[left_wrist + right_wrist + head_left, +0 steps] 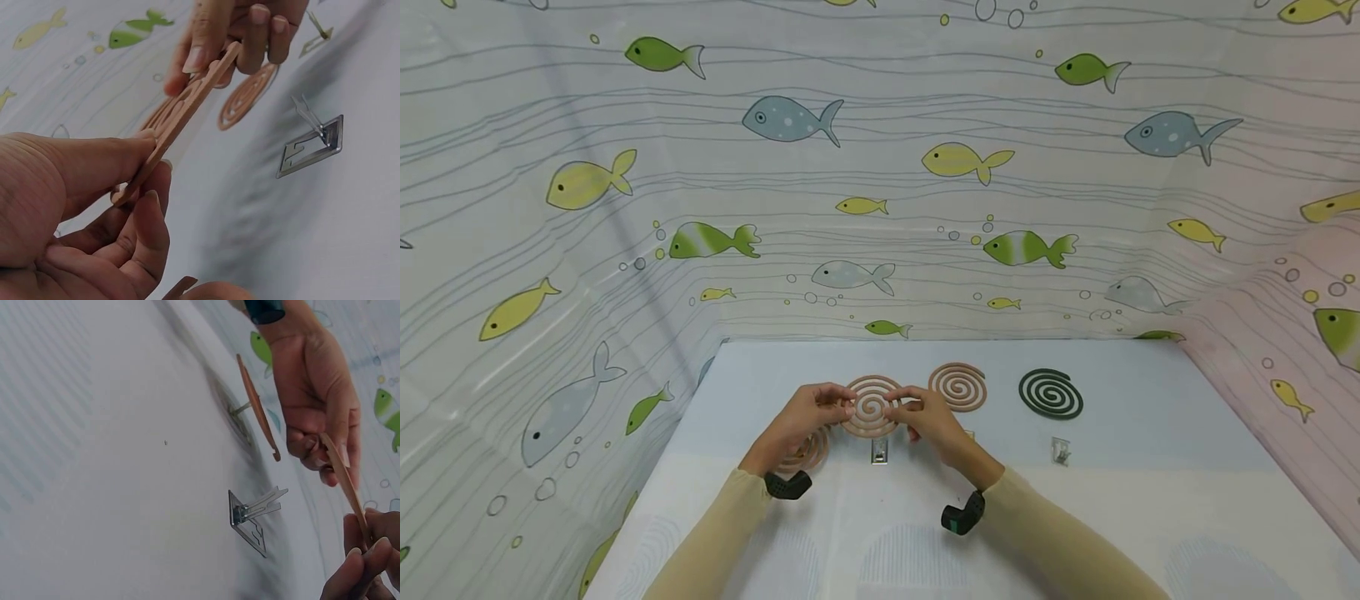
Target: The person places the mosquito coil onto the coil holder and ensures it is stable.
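A brown mosquito coil (871,407) is held up by both hands, tilted, above the table. My left hand (808,418) pinches its left edge between thumb and fingers; the left wrist view shows the coil (194,103) edge-on. On the opposite edge, my right hand (934,423) pinches it the same way. Just below the held coil, a small metal coil stand (880,452) lies on the table, its prongs bent up in the right wrist view. Partly behind my left hand, another brown coil (256,406) sits raised on its own stand (240,409).
Farther back on the table (1120,500) lie a brown coil (957,387) and a dark green coil (1051,394). One metal stand (1060,452) is in front of the green coil; another stand (970,434) is mostly hidden by my right hand. Fish-patterned sheeting (917,242) encloses the table.
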Tool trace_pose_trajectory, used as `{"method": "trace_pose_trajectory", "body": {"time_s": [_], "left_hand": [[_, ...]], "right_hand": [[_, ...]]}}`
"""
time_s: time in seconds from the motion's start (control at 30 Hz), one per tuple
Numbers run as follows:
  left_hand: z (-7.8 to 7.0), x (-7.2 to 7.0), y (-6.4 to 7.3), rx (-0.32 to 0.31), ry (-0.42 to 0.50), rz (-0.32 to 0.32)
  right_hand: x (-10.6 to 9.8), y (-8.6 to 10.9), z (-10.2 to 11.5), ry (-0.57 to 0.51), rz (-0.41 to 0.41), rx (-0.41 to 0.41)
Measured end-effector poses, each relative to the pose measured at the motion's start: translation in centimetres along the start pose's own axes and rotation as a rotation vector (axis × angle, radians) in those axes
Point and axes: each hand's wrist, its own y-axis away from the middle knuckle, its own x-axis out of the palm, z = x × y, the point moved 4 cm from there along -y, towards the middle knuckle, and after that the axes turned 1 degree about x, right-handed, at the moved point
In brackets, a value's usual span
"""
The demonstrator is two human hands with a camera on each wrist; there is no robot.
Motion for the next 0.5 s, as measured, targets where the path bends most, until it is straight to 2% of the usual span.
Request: {"method": "trace_pose_trajectory", "body": {"time_s": [0.33, 0.5], "left_hand": [[-0.1, 0.5, 0.9, 0.038, -0.030, 0.017], [-0.3, 1.0, 1.6, 0.023, -0.054, 0.041]], "right_hand": [[0.2, 1.0, -0.1, 0.002, 0.020, -0.010], [0.4, 1.6, -0.4, 0.009, 0.021, -0.018]]}}
